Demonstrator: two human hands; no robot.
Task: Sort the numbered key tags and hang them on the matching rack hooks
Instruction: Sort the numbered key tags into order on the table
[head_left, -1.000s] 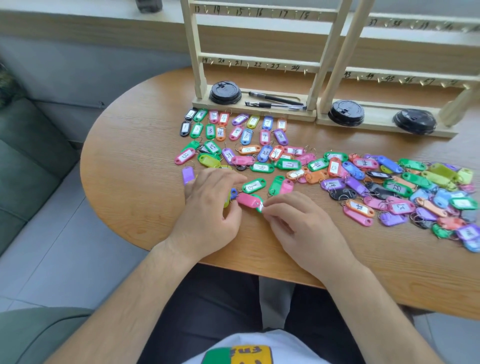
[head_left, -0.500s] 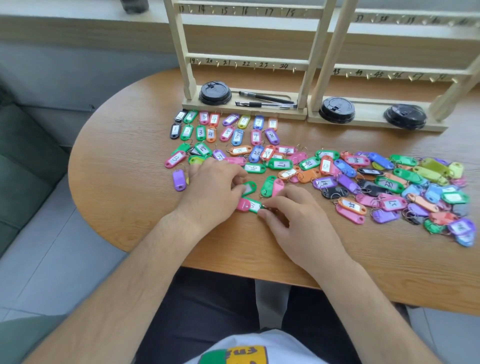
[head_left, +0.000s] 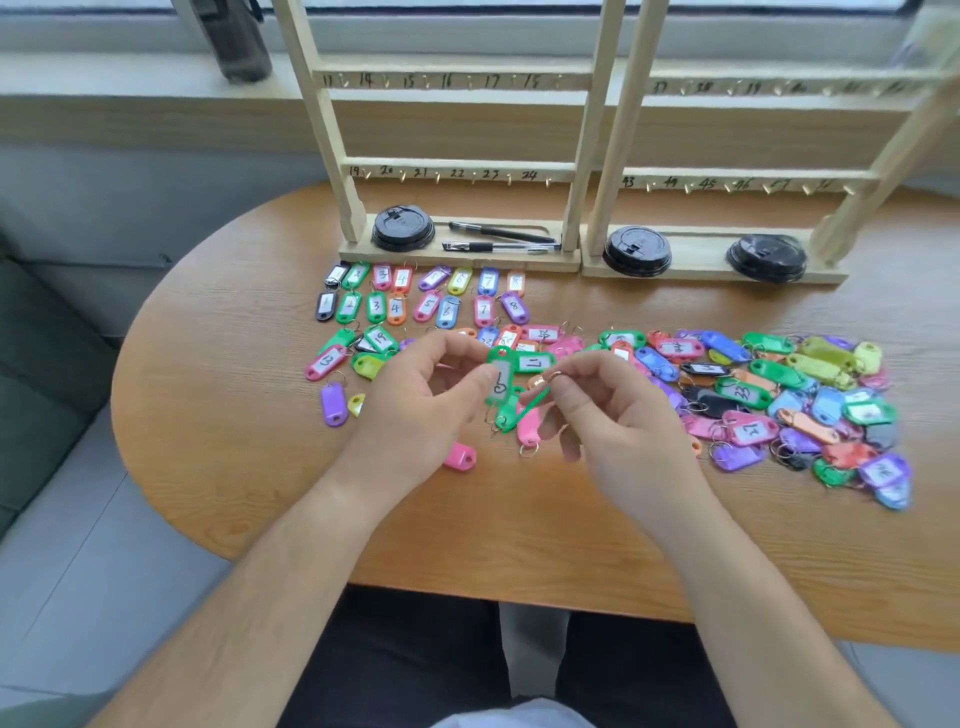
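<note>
My left hand (head_left: 421, 410) pinches a green key tag (head_left: 500, 378) with a white label, lifted above the table. My right hand (head_left: 608, 415) pinches a metal ring (head_left: 555, 375) from which a second green tag (head_left: 519, 413) hangs edge-on. Two neat rows of tags numbered 1 to 8 (head_left: 423, 296) lie in front of the left wooden rack (head_left: 452, 169). A loose heap of coloured tags (head_left: 779, 395) spreads to the right. A second rack (head_left: 748, 179) stands at the right; both have numbered hooks with nothing on them.
Black cup lids (head_left: 402, 227) and two pens (head_left: 501, 239) rest on the rack bases. A dark bottle (head_left: 241, 41) stands on the windowsill. A pink tag (head_left: 460, 456) and a purple tag (head_left: 332, 404) lie near my left hand. The round wooden table (head_left: 218, 415) drops off at left.
Both hands rose from the table, lifting the green tags they were fingering. The pink tag stayed on the table. The camera tilted up, showing more of the racks.
</note>
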